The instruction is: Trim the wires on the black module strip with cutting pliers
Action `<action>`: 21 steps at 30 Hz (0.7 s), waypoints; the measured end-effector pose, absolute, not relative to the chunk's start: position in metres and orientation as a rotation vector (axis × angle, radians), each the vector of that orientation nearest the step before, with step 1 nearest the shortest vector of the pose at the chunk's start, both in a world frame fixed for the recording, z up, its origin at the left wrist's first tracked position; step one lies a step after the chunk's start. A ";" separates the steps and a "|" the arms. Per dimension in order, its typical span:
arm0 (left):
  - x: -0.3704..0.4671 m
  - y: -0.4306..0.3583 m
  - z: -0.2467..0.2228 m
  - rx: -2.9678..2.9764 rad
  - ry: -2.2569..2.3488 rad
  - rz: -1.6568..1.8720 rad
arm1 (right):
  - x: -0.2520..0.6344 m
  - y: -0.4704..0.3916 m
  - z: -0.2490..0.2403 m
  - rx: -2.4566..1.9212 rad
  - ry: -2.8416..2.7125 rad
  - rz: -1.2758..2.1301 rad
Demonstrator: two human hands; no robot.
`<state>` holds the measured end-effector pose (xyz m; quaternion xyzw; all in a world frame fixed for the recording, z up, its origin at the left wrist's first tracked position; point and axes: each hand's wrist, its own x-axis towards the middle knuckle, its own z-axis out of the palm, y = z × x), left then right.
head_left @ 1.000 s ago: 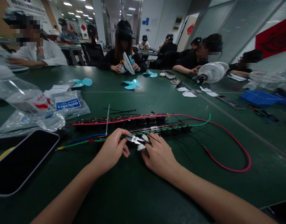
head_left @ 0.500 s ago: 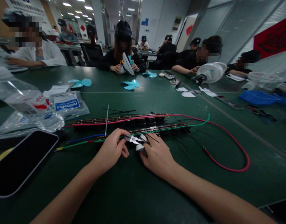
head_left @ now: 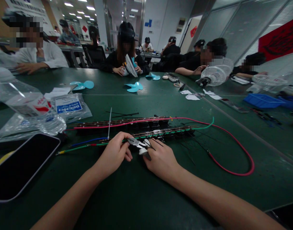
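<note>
My right hand point(head_left: 162, 156) is wrapped around a pair of cutting pliers point(head_left: 134, 141) with pale handles, the jaws pointing left. The jaw tips meet the fingers of my left hand point(head_left: 116, 148), which are closed beside the near black strip point(head_left: 165, 133); whatever they pinch is hidden. A green wire point(head_left: 81, 147) runs along this strip, and a blue wire point(head_left: 89, 140) leaves its left end. Left of my left hand, a white cable tie point(head_left: 109, 123) stands upright from the strip. Just behind lies a second black strip point(head_left: 158, 122) with a red wire point(head_left: 127, 122).
A phone point(head_left: 26, 166), a plastic bottle point(head_left: 29, 102) and a plastic bag point(head_left: 71, 105) lie at left. The red cable point(head_left: 250, 159) loops across the right side. Blue fan blades point(head_left: 134, 87) and a blue tray point(head_left: 263, 100) are farther back. Co-workers sit opposite with fan parts.
The pliers have turned slightly in my right hand, their handles closer together. My left hand stays in place. At the far left, a co-worker's hand and the white part beside it have shifted.
</note>
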<state>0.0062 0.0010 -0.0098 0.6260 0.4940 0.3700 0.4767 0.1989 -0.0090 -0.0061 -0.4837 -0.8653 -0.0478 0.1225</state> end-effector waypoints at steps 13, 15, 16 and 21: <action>0.007 0.001 -0.009 1.537 1.208 0.911 | 0.198 -0.011 -0.002 -1.432 -2.538 -0.178; 0.007 0.001 -0.009 1.537 1.208 0.913 | 0.198 -0.012 -0.002 -1.443 -2.540 -0.164; 0.007 0.001 -0.009 1.537 1.208 0.911 | 0.198 -0.012 -0.002 -1.446 -2.542 -0.154; 0.006 0.001 -0.009 1.539 1.209 0.912 | 0.200 -0.011 -0.004 -1.415 -2.550 -0.127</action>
